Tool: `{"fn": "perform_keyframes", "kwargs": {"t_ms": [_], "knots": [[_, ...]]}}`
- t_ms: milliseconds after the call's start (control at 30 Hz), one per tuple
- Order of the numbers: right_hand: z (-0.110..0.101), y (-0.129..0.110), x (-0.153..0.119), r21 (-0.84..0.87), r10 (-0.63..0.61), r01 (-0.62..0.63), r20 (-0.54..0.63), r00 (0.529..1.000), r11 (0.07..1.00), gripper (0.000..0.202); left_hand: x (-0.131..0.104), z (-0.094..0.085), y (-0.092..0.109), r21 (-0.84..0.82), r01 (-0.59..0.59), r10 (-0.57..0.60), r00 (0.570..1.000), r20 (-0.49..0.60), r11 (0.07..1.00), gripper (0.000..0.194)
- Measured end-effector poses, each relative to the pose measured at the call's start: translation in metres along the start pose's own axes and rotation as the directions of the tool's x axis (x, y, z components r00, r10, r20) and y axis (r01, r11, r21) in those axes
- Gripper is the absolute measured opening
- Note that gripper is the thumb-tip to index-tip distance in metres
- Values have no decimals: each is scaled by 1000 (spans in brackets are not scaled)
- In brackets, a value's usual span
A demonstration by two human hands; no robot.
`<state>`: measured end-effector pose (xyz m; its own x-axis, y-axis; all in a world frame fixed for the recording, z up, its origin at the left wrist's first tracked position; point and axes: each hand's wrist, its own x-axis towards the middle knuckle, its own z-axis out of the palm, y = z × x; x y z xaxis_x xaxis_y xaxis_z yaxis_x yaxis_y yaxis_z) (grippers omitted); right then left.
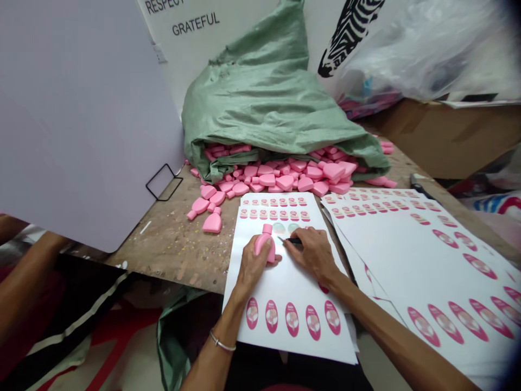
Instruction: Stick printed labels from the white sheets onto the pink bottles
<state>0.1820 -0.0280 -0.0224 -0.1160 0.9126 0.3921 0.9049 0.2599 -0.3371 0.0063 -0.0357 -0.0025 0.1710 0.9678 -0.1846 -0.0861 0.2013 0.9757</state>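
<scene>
My left hand [253,266] grips a small pink bottle [266,243] with its cap pointing away from me. Just to the right, my right hand [315,252] is closed around a dark-handled craft knife [293,240], whose thin tip points left toward the bottle. Both hands rest over a white sticker sheet [266,345] at the table's front edge. Small labels run along its top, and pink oval labels [292,320] line its lower end. Two pale greenish round labels [279,228] show just beyond the hands. My forearms and fingers cover the sheet's middle.
Many pink bottles [285,182] spill from a green sack [260,103] at the back. More sticker sheets [382,239] lie to the right. A white board [81,119] with a black wire stand [164,183] rises at left, where another person's arm [30,277] shows. A cardboard box [448,136] stands back right.
</scene>
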Motion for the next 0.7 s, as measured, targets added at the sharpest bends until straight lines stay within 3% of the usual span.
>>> {"fn": "perform_keyframes", "kwargs": {"t_ms": [133,233,333,433,500,567,633,700], "knots": [[-2,2,-1,-49,-3,1,-46,999,999,20,0,1,2,-14,29,-29,1000,-9,999,49],[-5,1,0,-71,15,-16,-7,1000,997,19,0,1,0,-21,19,-20,999,-26,1000,50],[-4,-1,1,10,8,-9,53,999,1000,21,1,0,-2,-36,13,-14,999,-36,999,52],[-1,-1,4,196,102,-116,79,992,974,26,1,0,-1,-35,30,-31,999,-31,999,55],[-4,-1,7,377,202,-232,117,972,897,29,0,0,1,-22,43,-44,998,-41,999,56],[-12,-3,11,556,307,-347,168,937,755,32,-1,0,3,-38,42,-44,997,-60,998,55],[-24,-9,14,663,372,-409,206,905,627,35,-4,1,5,-141,23,-35,996,-78,990,53],[-37,-18,15,685,375,-407,206,904,605,34,-7,3,7,-314,35,-62,995,-77,949,53]]}}
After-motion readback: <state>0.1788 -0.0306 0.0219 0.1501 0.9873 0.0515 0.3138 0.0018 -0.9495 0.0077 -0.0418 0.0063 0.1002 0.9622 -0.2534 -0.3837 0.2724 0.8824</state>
